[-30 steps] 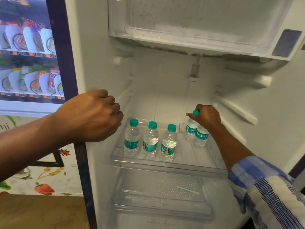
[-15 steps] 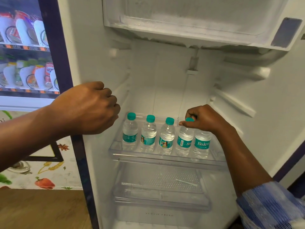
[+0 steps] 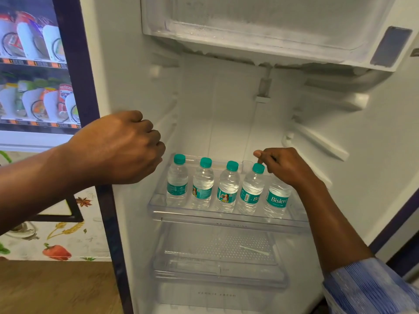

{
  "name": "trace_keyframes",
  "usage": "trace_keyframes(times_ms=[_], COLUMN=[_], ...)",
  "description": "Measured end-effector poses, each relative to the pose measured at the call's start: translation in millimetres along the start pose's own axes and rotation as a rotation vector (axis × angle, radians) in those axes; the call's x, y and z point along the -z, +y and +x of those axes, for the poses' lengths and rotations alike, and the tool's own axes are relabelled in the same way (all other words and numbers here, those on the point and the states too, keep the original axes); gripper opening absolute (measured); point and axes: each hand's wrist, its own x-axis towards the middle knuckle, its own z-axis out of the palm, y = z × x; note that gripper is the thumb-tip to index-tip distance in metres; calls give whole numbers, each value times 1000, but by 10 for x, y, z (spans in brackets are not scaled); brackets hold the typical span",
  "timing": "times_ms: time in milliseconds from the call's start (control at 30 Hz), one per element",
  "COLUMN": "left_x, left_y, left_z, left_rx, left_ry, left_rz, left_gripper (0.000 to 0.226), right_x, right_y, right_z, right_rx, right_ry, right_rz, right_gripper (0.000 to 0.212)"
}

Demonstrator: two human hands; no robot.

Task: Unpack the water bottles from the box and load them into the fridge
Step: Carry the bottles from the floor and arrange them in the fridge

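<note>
Looking through the head view into the open white fridge (image 3: 226,123), five small clear plastic water bottles (image 3: 227,189) with green caps and teal labels stand upright in one row along the front of the transparent plastic shelf (image 3: 226,219). The right hand (image 3: 288,168) reaches in from the right. Its thumb and forefinger are closed in a pinch on the cap of the fourth bottle (image 3: 251,191). The rest of the hand covers the top of the fifth bottle (image 3: 277,200), whose cap is hidden, so I cannot tell whether the hand grips that one too. The left hand (image 3: 120,148) hovers in front of the fridge's left wall, fingers curled into a fist with nothing seen in it.

A second ago the fourth and fifth bottles stood at the back right of the shelf, apart from the other three. They have since been drawn forward and now stand just beside the third, closing the line. The left hand has hardly shifted.

By my judgement this pair is as good as placed. What is left is to let go, withdraw, and fetch more from the box, which is out of view. The space behind the row is free, and so is the clear plastic drawer (image 3: 217,257) below.
</note>
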Motion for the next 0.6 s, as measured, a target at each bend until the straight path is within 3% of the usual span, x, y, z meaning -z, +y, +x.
trace_keyframes(times_ms=[133,433,600], left_x=[26,5,-15], left_y=[-1,-8,-8], left_z=[-3,-9,-12], left_rx=[3,-4,0], left_ry=[9,-2,-23], left_rz=[-7,-2,-1], left_gripper=[32,33,31], right_x=[63,29,95], right_y=[115,443,467], right_z=[-1,42,74], right_rx=[-75,-282,-332], right_ry=[65,71,-43], right_rz=[-39,-199,-366], right_gripper=[60,70,50])
